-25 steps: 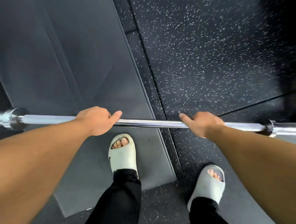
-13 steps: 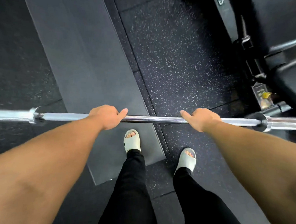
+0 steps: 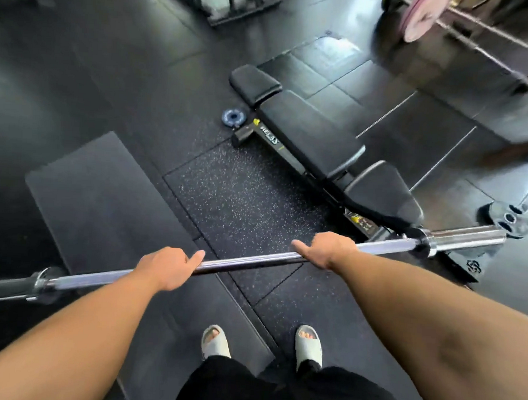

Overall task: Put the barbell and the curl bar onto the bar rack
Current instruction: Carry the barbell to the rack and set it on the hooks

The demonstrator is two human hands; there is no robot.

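Gripping the barbell (image 3: 247, 261) overhand, left hand (image 3: 165, 271) and right hand (image 3: 330, 249) clench its shaft (right end tilted higher) above a black bench (image 3: 312, 135)

We see a silver, shiny barbell (image 3: 247, 261) with a darker grey left sleeve. The floor (image 3: 244, 198) under it is black rubber speckled with small white flecks, while the mat (image 3: 104, 197) to the left is plain dark grey with no pattern. The weight bench (image 3: 309, 135) has black pads and a black frame carrying yellow marks and pale lettering. Beside it lies a small blue-grey weight plate (image 3: 232, 117). Far off at the upper right hangs a pale pink plate (image 3: 419, 18). Our slides (image 3: 308, 346) are off-white, and our trousers (image 3: 277, 390) are plain black.
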